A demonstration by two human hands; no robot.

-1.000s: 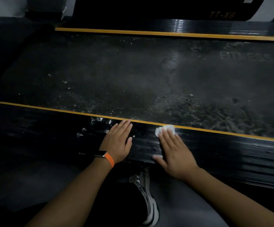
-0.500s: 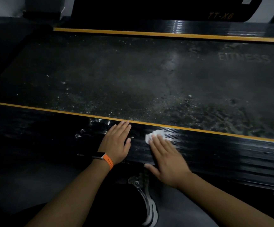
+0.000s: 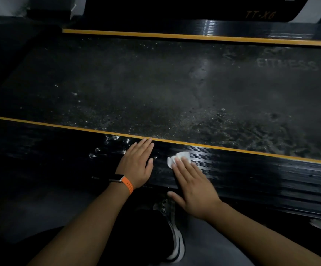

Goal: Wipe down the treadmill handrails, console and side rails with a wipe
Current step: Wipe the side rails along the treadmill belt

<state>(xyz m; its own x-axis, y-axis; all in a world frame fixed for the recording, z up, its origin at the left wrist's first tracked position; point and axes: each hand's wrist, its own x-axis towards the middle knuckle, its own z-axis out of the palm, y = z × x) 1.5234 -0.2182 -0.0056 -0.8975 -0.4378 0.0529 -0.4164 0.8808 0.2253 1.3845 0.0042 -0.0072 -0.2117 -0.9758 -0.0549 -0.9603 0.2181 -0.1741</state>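
Note:
The near black ribbed side rail [image 3: 261, 175] of the treadmill runs across the view, edged by a yellow stripe. A small crumpled white wipe [image 3: 180, 157] lies on it under the fingertips of my right hand [image 3: 192, 187], which presses it flat with straight fingers. My left hand [image 3: 136, 164], with an orange-strapped watch on the wrist, rests flat on the rail just left of the wipe, fingers straight and reaching the yellow stripe. Wet streaks shine on the rail left of my left hand.
The dusty dark treadmill belt [image 3: 155, 89] lies beyond the near rail. The far side rail [image 3: 194, 33] with its yellow stripe runs along the top. A sneaker [image 3: 175, 233] stands on the floor between my forearms.
My right hand has slid the wipe leftwards along the rail and slightly away from the yellow stripe, closer to my left hand. The left hand has stayed put.

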